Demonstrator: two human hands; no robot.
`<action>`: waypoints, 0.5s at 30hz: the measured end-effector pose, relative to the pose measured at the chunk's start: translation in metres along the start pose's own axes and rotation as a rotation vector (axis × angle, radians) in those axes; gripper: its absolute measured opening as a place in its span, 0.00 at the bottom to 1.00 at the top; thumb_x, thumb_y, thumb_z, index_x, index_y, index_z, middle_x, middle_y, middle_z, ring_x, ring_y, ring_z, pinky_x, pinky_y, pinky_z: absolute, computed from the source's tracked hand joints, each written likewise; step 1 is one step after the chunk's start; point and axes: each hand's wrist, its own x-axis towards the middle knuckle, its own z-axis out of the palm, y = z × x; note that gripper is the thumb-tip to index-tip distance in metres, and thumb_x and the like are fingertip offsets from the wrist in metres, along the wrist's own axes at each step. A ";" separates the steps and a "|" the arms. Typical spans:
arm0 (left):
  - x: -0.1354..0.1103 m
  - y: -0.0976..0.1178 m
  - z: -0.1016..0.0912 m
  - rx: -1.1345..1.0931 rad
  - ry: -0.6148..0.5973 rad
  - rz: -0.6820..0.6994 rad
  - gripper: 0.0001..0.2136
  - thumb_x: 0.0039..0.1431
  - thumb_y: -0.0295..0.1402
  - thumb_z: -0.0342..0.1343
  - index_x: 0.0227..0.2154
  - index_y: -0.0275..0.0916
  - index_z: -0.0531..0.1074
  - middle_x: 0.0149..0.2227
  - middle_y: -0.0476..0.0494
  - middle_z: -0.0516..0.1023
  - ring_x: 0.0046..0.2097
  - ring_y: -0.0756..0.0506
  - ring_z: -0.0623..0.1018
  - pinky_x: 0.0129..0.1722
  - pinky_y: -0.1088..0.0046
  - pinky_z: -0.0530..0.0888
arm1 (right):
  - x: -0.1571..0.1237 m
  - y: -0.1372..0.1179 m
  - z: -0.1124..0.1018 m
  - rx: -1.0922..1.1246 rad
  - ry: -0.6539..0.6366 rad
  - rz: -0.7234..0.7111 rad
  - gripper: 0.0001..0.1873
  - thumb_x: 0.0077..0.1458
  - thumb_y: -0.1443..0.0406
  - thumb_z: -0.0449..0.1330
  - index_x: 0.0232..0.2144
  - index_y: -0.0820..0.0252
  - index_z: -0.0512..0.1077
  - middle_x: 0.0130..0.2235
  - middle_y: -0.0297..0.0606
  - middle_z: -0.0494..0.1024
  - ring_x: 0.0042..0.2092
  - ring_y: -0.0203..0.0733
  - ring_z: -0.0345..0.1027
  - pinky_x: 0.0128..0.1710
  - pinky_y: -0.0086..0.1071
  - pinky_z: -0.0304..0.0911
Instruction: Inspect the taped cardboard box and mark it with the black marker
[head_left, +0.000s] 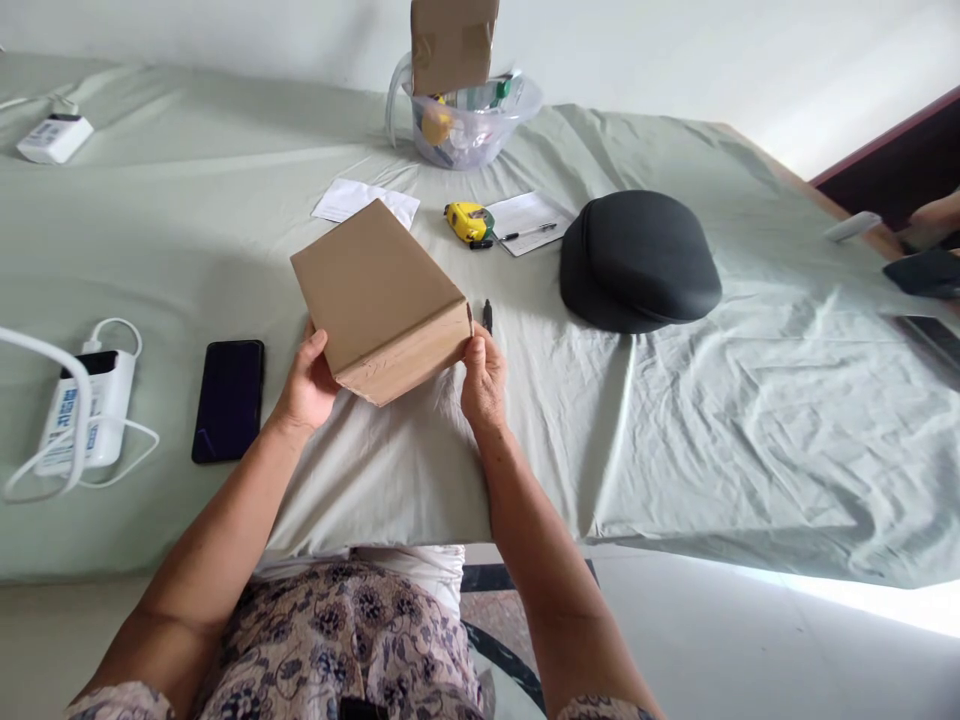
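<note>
Cardboard box (pixel 382 280) is held over the table (pixel 420 490), toward its near edge, gripped at opposite sides by left hand (pixel 309 375) and right hand (pixel 484 375), neither nearer. Its front fold is slanted, right end farther from that edge.

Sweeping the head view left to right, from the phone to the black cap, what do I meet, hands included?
Dark phone, left hand, held cardboard box, right hand, paper with pen, black cap.
</note>
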 end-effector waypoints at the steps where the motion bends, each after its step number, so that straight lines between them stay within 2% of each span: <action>1: 0.001 0.000 0.000 -0.021 0.014 -0.006 0.25 0.51 0.50 0.66 0.50 0.45 0.73 0.54 0.43 0.78 0.59 0.35 0.76 0.50 0.61 0.78 | 0.000 0.000 0.001 0.030 -0.013 0.026 0.27 0.60 0.41 0.55 0.48 0.51 0.78 0.50 0.39 0.81 0.55 0.48 0.72 0.58 0.45 0.66; 5: 0.002 0.000 -0.001 -0.071 0.055 -0.031 0.26 0.49 0.50 0.67 0.48 0.43 0.75 0.53 0.42 0.80 0.58 0.35 0.77 0.49 0.62 0.78 | -0.002 0.002 0.005 0.174 -0.066 0.132 0.30 0.59 0.39 0.55 0.53 0.49 0.75 0.52 0.38 0.79 0.52 0.46 0.73 0.47 0.39 0.72; 10: 0.000 -0.002 0.003 -0.158 0.059 -0.080 0.24 0.51 0.51 0.64 0.46 0.41 0.77 0.50 0.41 0.81 0.57 0.34 0.78 0.51 0.57 0.78 | -0.003 0.000 0.013 0.248 -0.118 0.141 0.36 0.56 0.40 0.60 0.62 0.44 0.66 0.53 0.37 0.76 0.46 0.43 0.73 0.36 0.33 0.71; 12: -0.002 -0.002 0.006 -0.179 0.041 -0.072 0.23 0.53 0.51 0.62 0.46 0.42 0.77 0.51 0.41 0.81 0.58 0.33 0.77 0.52 0.55 0.78 | -0.005 -0.002 0.018 0.251 -0.171 0.127 0.40 0.53 0.40 0.63 0.63 0.43 0.63 0.54 0.38 0.76 0.47 0.44 0.73 0.38 0.35 0.72; 15: -0.005 0.000 0.012 -0.166 -0.007 -0.084 0.24 0.56 0.54 0.58 0.48 0.42 0.76 0.53 0.40 0.80 0.60 0.31 0.75 0.53 0.52 0.77 | -0.011 -0.005 0.027 0.278 -0.274 0.116 0.44 0.47 0.39 0.67 0.61 0.45 0.63 0.57 0.40 0.74 0.56 0.50 0.70 0.49 0.41 0.73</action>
